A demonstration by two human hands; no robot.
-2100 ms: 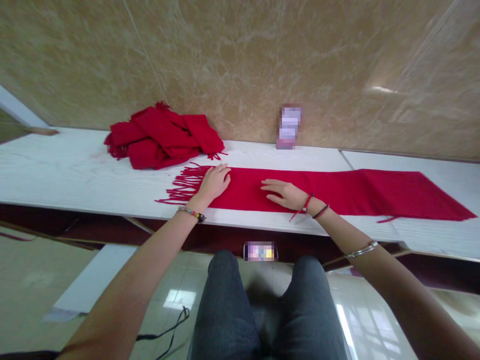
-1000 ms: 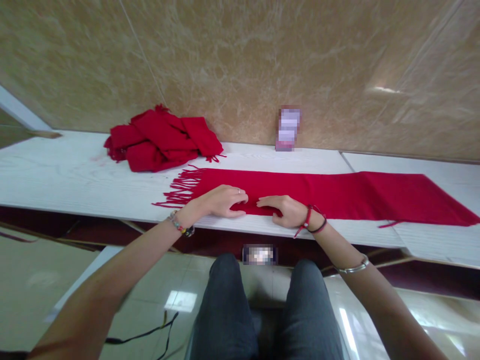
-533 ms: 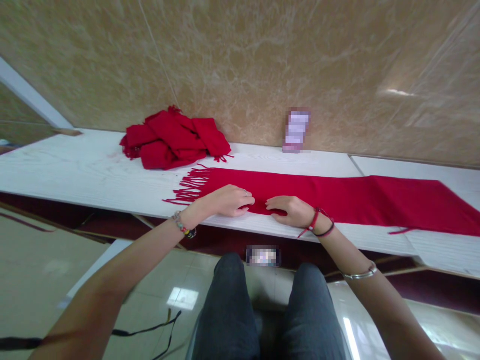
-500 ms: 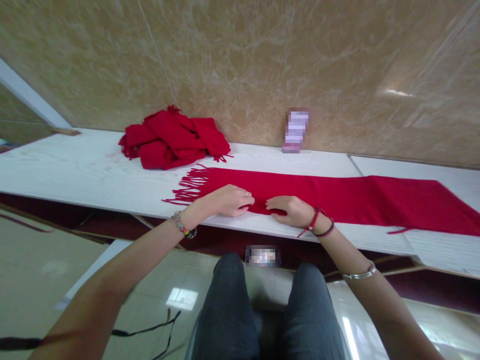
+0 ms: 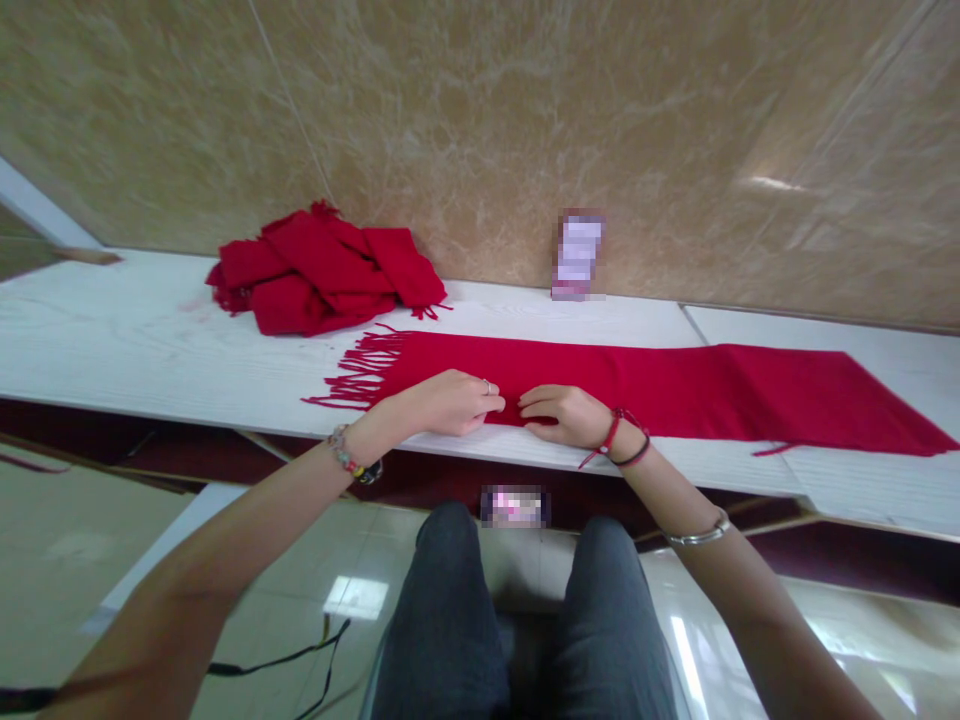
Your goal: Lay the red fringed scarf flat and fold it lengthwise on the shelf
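A long red scarf [image 5: 675, 390] lies flat and lengthwise along a white shelf, its fringed end to the left. At its near edge, my left hand [image 5: 457, 400] has its fingers curled and closed on the cloth. Just to the right, my right hand [image 5: 566, 415] bends its fingers and thumb over the same edge, closed on the fabric. Only a small gap separates the fingertips of both hands. The cloth under my fingers is partly hidden. Behind the fringe rests a crumpled heap of red scarf cloth [image 5: 322, 275].
A tan marbled wall [image 5: 480, 130] rises behind the white shelf [image 5: 150, 350]. A blurred, pixelated upright item [image 5: 577, 255] stands against it. Below the near edge are dark red compartments [image 5: 420, 480], another pixelated item [image 5: 514, 506] and my knees. A black strap [image 5: 277, 660] shows at lower left.
The view has shifted slightly, so the scene sits a little further left. My right hand has come slightly closer to my left. The scarf lies much as before.
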